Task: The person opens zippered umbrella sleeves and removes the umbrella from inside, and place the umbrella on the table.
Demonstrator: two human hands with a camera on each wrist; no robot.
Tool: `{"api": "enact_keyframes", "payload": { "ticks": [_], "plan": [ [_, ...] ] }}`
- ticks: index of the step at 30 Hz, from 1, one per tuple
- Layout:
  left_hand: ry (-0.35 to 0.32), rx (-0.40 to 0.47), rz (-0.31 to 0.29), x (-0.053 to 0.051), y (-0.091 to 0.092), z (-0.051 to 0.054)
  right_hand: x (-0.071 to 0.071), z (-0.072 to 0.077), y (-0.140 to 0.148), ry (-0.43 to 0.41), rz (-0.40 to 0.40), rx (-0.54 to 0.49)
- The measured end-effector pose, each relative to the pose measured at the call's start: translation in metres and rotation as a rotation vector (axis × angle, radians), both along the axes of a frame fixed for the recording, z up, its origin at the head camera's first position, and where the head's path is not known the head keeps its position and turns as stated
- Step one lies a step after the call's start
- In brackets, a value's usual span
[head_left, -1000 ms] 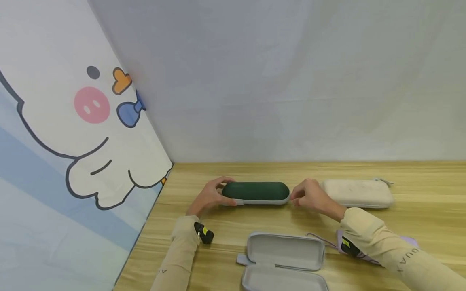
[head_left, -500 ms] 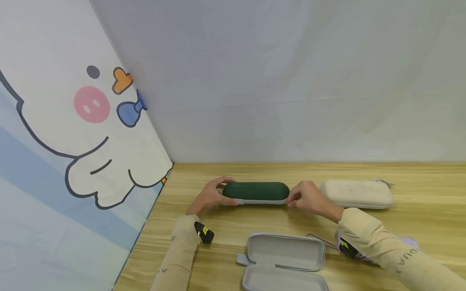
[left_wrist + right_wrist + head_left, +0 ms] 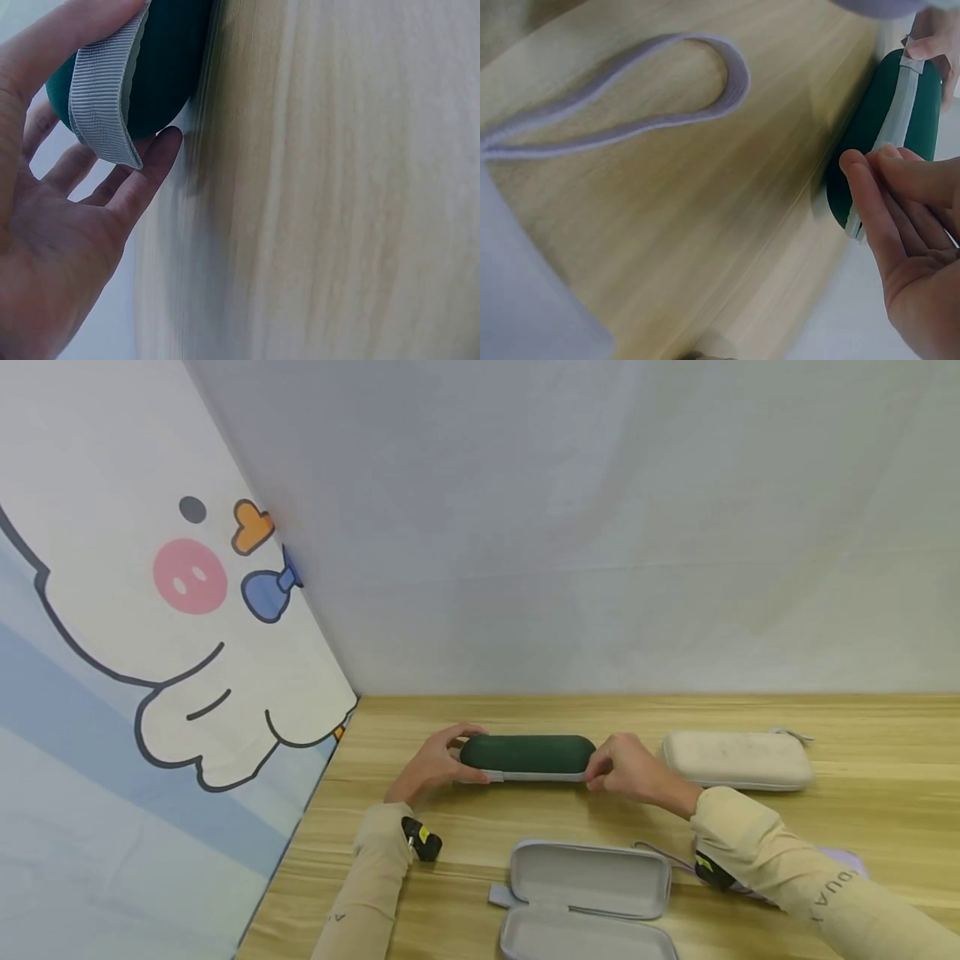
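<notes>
A dark green zip case (image 3: 528,753) with a pale zip band lies lengthwise on the wooden table, its lid down. My left hand (image 3: 431,768) grips its left end, thumb in front and fingers behind. In the left wrist view a grey ribbon loop (image 3: 105,105) sticks out from that end, under the thumb. At the case's front right corner, my right hand (image 3: 633,768) pinches the zip between thumb and index finger. The right wrist view has these fingertips on the pale zip band (image 3: 900,112); they hide the zip pull itself.
A cream case (image 3: 738,760) lies shut to the right of my right hand. Nearer me, a grey case (image 3: 588,881) lies open, both halves upward. A purple case (image 3: 843,860) with a strap loop (image 3: 735,82) is partly under my right forearm. A wall cloth (image 3: 600,568) rises behind.
My right hand has moved left, from the green case's right end round to its front corner along the zip. The left hand keeps its grip, and the case stays in place.
</notes>
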State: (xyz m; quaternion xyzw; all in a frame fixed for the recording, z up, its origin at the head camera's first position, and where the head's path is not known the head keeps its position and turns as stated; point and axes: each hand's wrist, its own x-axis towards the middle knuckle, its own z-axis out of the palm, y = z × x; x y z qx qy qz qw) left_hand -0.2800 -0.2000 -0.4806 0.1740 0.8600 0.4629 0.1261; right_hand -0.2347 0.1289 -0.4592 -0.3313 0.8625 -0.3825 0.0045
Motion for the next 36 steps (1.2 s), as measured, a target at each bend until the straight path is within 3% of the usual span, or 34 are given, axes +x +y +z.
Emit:
{"api": "enact_keyframes", "payload": {
  "ticks": [15, 20, 21, 28, 36],
  "plan": [
    [0.033, -0.010, -0.020, -0.007, 0.000, -0.004, -0.001, 0.002, -0.001, 0.013, 0.013, 0.002],
    [0.034, -0.013, -0.030, -0.006, 0.000, -0.002, -0.001, 0.001, -0.005, 0.025, 0.020, 0.012],
    [0.029, -0.014, -0.036, -0.004, 0.001, 0.002, -0.001, 0.001, -0.007, 0.036, 0.023, 0.014],
    [0.006, 0.006, -0.018, -0.006, 0.002, -0.003, 0.000, 0.003, -0.021, 0.079, 0.044, 0.023],
    [0.010, 0.020, -0.034, -0.004, 0.000, -0.001, -0.002, 0.003, -0.035, 0.108, 0.058, 0.039]
  ]
}}
